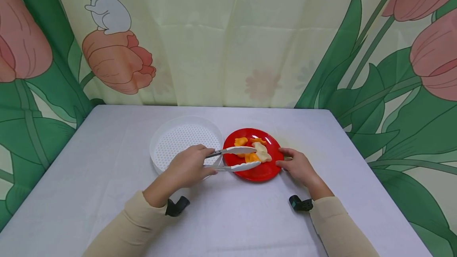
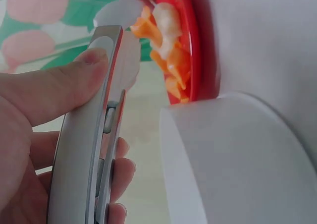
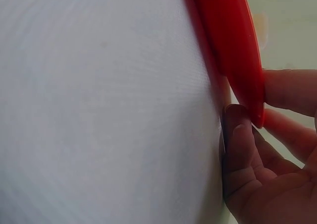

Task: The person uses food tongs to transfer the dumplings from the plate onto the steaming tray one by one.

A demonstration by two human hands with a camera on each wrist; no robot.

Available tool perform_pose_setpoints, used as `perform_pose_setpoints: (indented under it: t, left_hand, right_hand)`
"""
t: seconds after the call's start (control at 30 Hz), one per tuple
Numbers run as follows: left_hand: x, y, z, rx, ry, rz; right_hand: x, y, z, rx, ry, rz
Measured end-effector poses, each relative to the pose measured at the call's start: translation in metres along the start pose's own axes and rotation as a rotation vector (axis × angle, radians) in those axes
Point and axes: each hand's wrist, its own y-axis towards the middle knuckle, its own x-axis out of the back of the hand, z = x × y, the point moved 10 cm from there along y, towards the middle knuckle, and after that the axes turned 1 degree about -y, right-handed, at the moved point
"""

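My left hand [image 1: 191, 165] grips metal tongs [image 2: 79, 154] with white tips, thumb on one arm and fingers round the other. Their tips reach over the red plate [image 1: 257, 175], spread apart, with an orange piece [image 1: 252, 158] showing between them in the head view. Beside it on the plate lie a cream piece [image 1: 262, 152] and several other orange pieces [image 1: 240, 141], all small, soft-looking and irregular. My right hand [image 1: 298, 165] holds the plate's right rim, its thumb and fingers on either side of the edge in the right wrist view.
Left of the plate stands a round white tray [image 1: 165, 148] with a perforated bottom and raised wall, partly behind my left hand. A white cloth covers the table [image 1: 232, 221]. Behind the far edge hangs a curtain [image 1: 214, 62] printed with tulips and an animal.
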Motion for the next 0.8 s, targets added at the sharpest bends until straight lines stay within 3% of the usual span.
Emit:
perform_pose_setpoints:
  t: [0.57, 0.8]
  left_hand:
    - [0.020, -0.006, 0.018, 0.046, -0.002, -0.030]
    - [0.037, -0.013, 0.023, 0.002, 0.003, -0.070]
  right_hand:
    - [-0.001, -0.001, 0.001, 0.023, 0.018, 0.016]
    - [-0.001, -0.004, 0.002, 0.028, 0.014, 0.020]
